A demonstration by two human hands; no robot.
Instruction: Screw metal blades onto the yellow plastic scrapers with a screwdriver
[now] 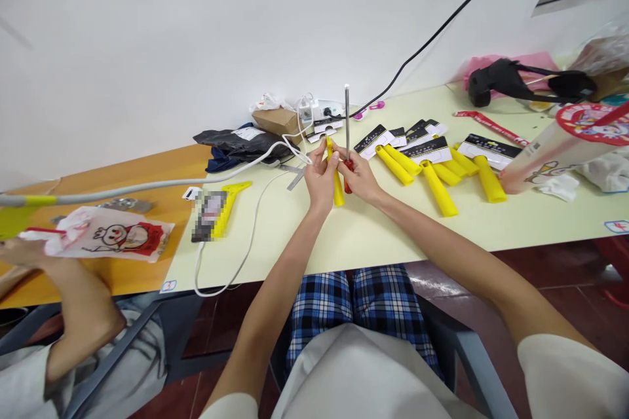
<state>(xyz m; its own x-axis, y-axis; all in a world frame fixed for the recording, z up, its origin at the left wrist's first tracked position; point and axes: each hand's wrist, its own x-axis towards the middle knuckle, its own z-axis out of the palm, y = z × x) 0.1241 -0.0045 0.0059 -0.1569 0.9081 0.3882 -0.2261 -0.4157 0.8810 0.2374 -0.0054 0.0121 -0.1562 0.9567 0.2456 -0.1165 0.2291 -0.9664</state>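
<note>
Over the table, my left hand (322, 173) is closed around a slim yellow plastic handle (339, 191), which stands nearly upright between the fingers. Close beside it, my right hand (361, 177) grips a screwdriver (347, 121) by its red handle, the metal shaft pointing up. The fingertips of both hands come together at the yellow handle. Whether my right fingers also press on it, I cannot tell. To the right lie several yellow handles (439, 190) with black-and-white cards (425, 150). On the left rests a yellow scraper-like tool (230, 200), partly blurred out.
A white cable (253, 229) loops across the table's left side, near a metal ruler (296, 178). Behind are a black plastic bag (240, 144), a cardboard box (278, 122) and a power strip (329, 108). A tall drink cup (550, 150) stands right. At left, another person's arm (83, 294) holds a drink bag (118, 236).
</note>
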